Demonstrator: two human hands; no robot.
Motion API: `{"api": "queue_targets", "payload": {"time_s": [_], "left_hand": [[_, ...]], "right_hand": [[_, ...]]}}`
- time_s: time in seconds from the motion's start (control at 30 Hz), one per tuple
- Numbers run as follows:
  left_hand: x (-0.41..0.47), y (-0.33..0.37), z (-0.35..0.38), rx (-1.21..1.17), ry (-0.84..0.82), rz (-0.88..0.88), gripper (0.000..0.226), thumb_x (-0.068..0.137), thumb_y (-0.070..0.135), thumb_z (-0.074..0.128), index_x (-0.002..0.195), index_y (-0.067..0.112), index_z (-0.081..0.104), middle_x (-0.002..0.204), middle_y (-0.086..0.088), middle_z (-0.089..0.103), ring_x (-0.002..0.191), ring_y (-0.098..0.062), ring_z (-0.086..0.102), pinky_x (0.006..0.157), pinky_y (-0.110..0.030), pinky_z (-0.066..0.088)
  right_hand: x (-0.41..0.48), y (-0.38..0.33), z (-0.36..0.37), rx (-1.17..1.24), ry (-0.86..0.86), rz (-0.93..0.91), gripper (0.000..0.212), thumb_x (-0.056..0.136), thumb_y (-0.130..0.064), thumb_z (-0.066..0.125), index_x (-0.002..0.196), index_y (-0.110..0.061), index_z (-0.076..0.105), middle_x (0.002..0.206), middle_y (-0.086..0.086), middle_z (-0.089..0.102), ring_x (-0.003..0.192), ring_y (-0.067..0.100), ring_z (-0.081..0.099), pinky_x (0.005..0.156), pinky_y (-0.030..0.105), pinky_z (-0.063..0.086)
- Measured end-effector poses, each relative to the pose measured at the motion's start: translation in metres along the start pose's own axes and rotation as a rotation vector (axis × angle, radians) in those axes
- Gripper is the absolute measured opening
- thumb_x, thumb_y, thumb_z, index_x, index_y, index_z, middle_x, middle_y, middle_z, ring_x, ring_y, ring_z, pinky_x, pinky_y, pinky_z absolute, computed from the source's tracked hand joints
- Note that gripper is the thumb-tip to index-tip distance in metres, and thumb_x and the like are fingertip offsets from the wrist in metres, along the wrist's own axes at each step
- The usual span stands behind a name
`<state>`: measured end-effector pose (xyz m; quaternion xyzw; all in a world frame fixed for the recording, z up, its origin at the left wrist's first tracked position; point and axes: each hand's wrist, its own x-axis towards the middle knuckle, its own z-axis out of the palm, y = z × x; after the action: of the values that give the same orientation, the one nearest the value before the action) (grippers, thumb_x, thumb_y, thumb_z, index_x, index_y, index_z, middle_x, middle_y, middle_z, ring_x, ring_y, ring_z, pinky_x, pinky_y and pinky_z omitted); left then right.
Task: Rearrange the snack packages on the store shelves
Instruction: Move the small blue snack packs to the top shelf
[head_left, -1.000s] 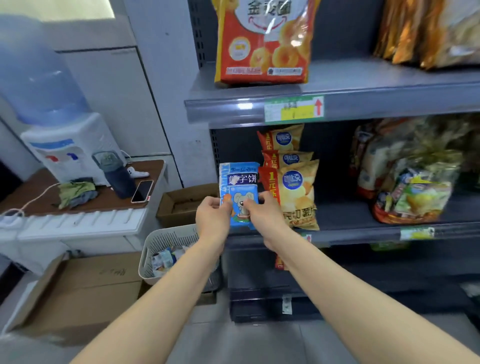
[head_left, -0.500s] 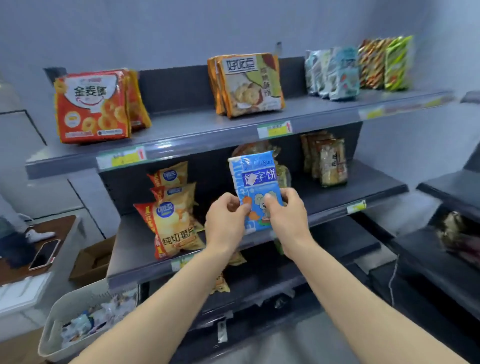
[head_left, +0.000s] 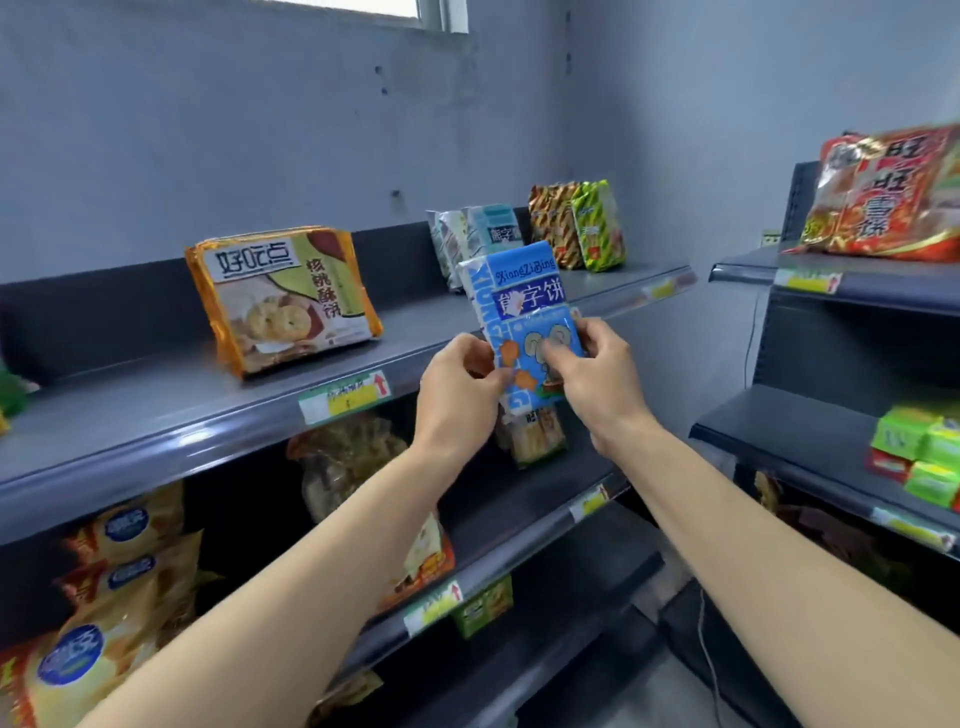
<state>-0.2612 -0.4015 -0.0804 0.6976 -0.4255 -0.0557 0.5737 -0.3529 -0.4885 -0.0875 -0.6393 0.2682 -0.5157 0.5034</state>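
Blue and upright, the biscuit pack is held in the air in front of the top shelf, its lower half pinched between both hands. The left hand curls its fingers round the pack's left edge, while the right hand grips the right edge with thumb across the front. An orange cracker bag stands on that shelf to the left, and more packs stand behind.

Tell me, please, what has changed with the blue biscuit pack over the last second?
The blue biscuit pack was carried rightward and upward, from beside the chip bags on the lower shelf to the front edge of the top shelf, near similar blue packs standing there. The left hand and right hand gripped its lower sides throughout; nothing was let go. The pack stayed upright, label toward the camera.
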Motion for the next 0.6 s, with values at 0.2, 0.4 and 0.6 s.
{"api": "queue_targets", "payload": {"time_s": [0.2,0.4,0.6], "left_hand": [[0.093,0.007,0.035,-0.06,0.026,0.051,0.011,0.084,0.012,0.068,0.083,0.013,0.058,0.088,0.002,0.064,0.09,-0.024,0.066,0.081,-0.039,0.056],[0.161,0.005,0.063,-0.03,0.081,0.079,0.011,0.082,0.01,0.07,0.086,0.009,0.06,0.086,-0.002,0.063,0.08,-0.023,0.061,0.085,-0.047,0.053],[0.199,-0.006,0.086,0.042,0.152,0.031,0.009,0.084,0.007,0.066,0.088,0.01,0.058,0.085,0.001,0.059,0.08,-0.017,0.055,0.079,-0.034,0.053]], "right_hand": [[0.099,0.002,-0.001,-0.023,-0.044,-0.082,0.017,0.088,-0.012,0.065,0.102,-0.015,0.056,0.09,-0.006,0.064,0.08,0.007,0.063,0.07,0.022,0.054],[0.173,0.011,0.0,-0.07,-0.081,-0.127,0.033,0.087,-0.007,0.065,0.118,-0.006,0.055,0.101,0.001,0.059,0.096,0.018,0.061,0.083,0.032,0.055],[0.221,0.035,0.0,-0.122,-0.222,-0.114,0.04,0.088,0.0,0.06,0.127,-0.004,0.052,0.107,0.003,0.058,0.097,0.016,0.058,0.079,0.023,0.049]]}}
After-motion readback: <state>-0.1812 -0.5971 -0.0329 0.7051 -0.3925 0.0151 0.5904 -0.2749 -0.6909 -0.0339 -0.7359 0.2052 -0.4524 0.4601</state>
